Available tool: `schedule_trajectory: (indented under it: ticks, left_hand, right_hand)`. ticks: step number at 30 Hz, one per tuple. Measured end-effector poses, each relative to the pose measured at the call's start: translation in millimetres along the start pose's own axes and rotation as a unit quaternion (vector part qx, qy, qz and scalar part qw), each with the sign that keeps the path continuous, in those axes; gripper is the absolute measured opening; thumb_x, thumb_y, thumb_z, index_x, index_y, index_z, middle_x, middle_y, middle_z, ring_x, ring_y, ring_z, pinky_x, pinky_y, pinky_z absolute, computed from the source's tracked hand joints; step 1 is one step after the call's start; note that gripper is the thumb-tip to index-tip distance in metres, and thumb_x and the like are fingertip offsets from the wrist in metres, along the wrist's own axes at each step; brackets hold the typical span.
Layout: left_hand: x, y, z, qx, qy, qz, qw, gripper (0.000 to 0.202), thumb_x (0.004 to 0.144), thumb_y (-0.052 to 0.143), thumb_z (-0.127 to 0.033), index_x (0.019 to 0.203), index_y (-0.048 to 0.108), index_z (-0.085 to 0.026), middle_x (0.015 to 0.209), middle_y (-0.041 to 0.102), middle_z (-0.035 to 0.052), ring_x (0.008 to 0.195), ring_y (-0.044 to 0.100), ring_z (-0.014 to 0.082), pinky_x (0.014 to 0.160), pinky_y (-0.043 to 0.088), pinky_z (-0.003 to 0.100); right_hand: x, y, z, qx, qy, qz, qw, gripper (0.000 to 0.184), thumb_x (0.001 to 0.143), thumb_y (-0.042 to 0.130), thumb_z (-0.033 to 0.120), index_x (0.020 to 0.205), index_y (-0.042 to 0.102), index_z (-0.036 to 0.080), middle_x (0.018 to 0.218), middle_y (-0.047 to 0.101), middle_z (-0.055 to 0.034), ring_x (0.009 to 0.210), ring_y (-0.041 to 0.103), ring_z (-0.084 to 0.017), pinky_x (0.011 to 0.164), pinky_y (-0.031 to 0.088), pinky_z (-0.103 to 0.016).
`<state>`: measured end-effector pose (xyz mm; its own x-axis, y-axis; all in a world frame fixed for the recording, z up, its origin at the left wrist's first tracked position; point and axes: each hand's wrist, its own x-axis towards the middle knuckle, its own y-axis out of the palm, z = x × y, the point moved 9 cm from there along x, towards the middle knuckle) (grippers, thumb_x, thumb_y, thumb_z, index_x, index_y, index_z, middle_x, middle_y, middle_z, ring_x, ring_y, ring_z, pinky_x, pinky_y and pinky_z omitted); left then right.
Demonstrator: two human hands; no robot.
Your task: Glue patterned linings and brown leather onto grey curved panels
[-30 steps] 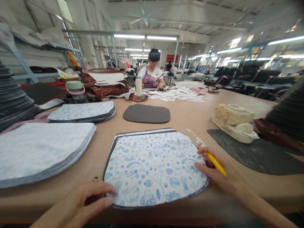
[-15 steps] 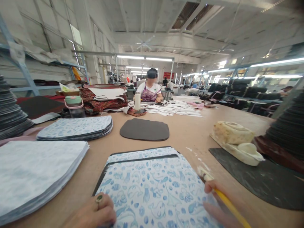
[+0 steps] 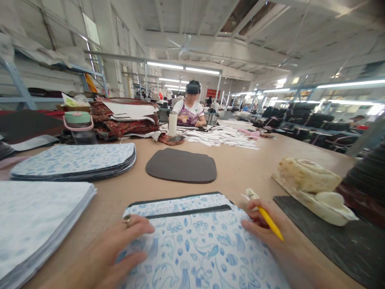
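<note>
A white piece of fabric with a blue sea-animal print [image 3: 204, 245] lies in front of me, partly over a similar dark-edged printed piece [image 3: 177, 204]. At its left edge my left hand [image 3: 120, 245], a ring on one finger, lies with fingers apart and nothing held. My right hand [image 3: 264, 224] grips a yellow-handled brush [image 3: 270, 224], its pale, crusted tip pointing away from me. The fingers of that hand also rest against the fabric's right edge. Beyond the fabric lies a dark grey rounded panel [image 3: 182, 165].
Stacks of printed pieces [image 3: 75, 158] and white pieces [image 3: 39, 220] stand at left, near a lidded bottle [image 3: 80, 128]. At right a crusted cream container [image 3: 309, 176] sits by a dark mat [image 3: 337, 245]. Across the table, a person [image 3: 188, 110] works behind white strips [image 3: 210, 136].
My left hand has moved up along the fabric, and its fingers have spread. The right hand has shifted up and inward with the brush, now more upright. The view has shifted slightly.
</note>
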<state>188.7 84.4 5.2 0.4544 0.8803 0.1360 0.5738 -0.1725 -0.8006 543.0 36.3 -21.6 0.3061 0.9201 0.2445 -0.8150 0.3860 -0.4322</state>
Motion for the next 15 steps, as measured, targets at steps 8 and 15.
schedule_trajectory:
  ticks: [8,15]
  left_hand:
    - [69.1,45.5,-87.3,-0.033,0.04,0.184,0.982,0.044,0.081,0.051,-0.029,0.124,0.052,-0.027,0.124,0.055,0.0066,0.116,0.049,0.0247,0.102,0.034,0.039]
    - [94.3,92.2,-141.2,-0.132,0.161,0.257,0.944,0.053,0.077,0.057,-0.017,0.129,0.046,-0.017,0.125,0.056,0.0101,0.112,0.051,0.0215,0.097,0.037,0.033]
  right_hand:
    - [-7.4,-2.4,4.2,-0.049,-0.044,-0.082,0.994,0.023,0.074,0.057,0.041,0.088,0.047,0.025,0.063,0.055,0.003,0.052,0.053,-0.015,0.047,0.041,-0.026]
    - [-15.5,-9.9,19.8,-0.016,-0.083,-0.122,0.989,0.023,0.076,0.06,0.038,0.091,0.046,0.027,0.064,0.049,0.0047,0.052,0.048,-0.013,0.049,0.041,-0.025]
